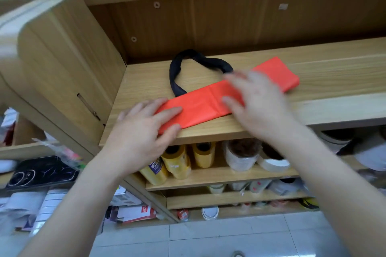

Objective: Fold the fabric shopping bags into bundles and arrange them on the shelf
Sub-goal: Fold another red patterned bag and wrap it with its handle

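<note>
An orange fabric shopping bag (pixel 200 104) lies on the wooden shelf (pixel 313 64), folded into a long narrow strip. The strip runs slantwise from the front edge at the left up toward the back at the right. Its black handle (pixel 175 81) loops out behind it, flat on the shelf board and close to the back panel. The left hand (pixel 142 129) rests on the strip's left end, fingers nearly straight and laid over the cloth, with the thumb at the strip's front edge near the lip of the shelf. The right hand (pixel 259 102) is blurred; it lies palm down on the middle of the strip with its fingers spread, the thumb on the orange cloth and the fingertips reaching toward the handle's right end. The strip's right end sticks out beyond this hand, bare on the wood. On the shelf below stand yellow rolls (pixel 177 162) and white rolls of tape (pixel 240 156). Pale floor tiles (pixel 208 240) show at the bottom.
</note>
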